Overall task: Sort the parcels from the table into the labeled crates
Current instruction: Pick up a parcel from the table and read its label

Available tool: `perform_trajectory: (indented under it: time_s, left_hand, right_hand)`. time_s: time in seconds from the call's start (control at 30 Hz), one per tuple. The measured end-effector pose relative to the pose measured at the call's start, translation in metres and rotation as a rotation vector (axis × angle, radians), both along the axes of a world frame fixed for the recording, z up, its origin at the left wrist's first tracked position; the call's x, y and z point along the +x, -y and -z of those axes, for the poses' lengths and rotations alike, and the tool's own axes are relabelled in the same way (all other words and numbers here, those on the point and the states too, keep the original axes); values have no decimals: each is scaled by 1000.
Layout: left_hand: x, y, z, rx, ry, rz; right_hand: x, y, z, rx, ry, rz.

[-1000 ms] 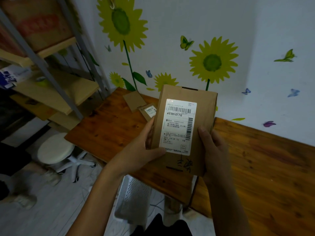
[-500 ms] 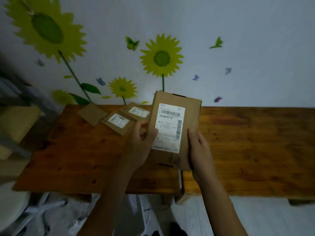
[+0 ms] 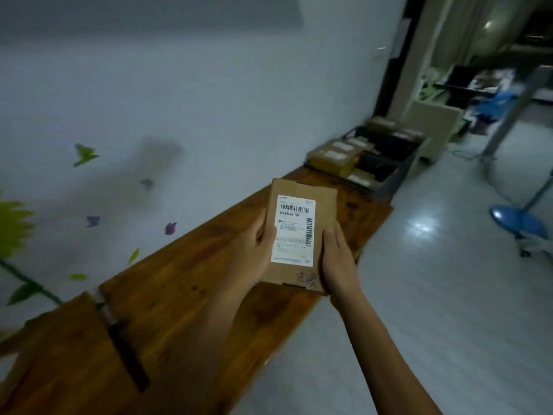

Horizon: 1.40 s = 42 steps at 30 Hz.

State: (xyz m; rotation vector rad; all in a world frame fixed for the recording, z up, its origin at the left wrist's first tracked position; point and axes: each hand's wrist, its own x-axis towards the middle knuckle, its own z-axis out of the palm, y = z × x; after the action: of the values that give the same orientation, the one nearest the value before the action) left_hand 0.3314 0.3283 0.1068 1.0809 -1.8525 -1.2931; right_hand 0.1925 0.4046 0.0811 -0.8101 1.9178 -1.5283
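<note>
Both hands, left (image 3: 254, 250) & right (image 3: 338, 256), grip flat brown cardboard parcel w/ white label (image 3: 300, 235). Dark crates (image 3: 386, 163) past wooden table (image 3: 185, 295) already hold several parcels; this one not yet sorted.

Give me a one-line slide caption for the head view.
Both hands grip a labelled cardboard parcel above the wooden table, crates ahead.

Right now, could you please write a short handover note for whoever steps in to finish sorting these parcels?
Left hand grips the left edge of the cardboard parcel; right hand grips its right edge. The parcel is held label up above the wooden table.
The crates sit past the table's far end, by the wall, with several parcels already inside; their labels are too blurred to read.
Done: this parcel is picked up.
Left: read its label, carry it over, and place it in the matching crate.
</note>
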Motion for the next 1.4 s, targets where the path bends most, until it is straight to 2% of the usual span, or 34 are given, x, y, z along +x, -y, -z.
perform_trajectory:
  time_s: [0.17, 0.4, 0.57, 0.83, 1.0, 1.2, 1.4]
  left_hand:
    - [-181, 9, -4, -23, 31, 213]
    - [-407, 18, -17, 88, -35, 327]
    - [-548, 47, 2, 44, 34, 345]
    - [-774, 146, 43, -88, 86, 355]
    - [-904, 204, 48, 35, 110, 379]
    - [-1044, 272, 68, 69, 125, 301]
    - [-1173, 342, 110, 128, 78, 149]
  right_hand:
    - [-165, -17, 1, 15, 9, 192]
    - [-381, -33, -16, -10, 19, 320]
    - [-512, -17, -9, 17, 34, 362]
    - [-736, 85, 15, 107, -48, 370]
    - [-870, 145, 10, 181, -84, 339]
    - [-1027, 221, 33, 265, -35, 289]
    - [-1191, 316, 82, 305, 41, 56]
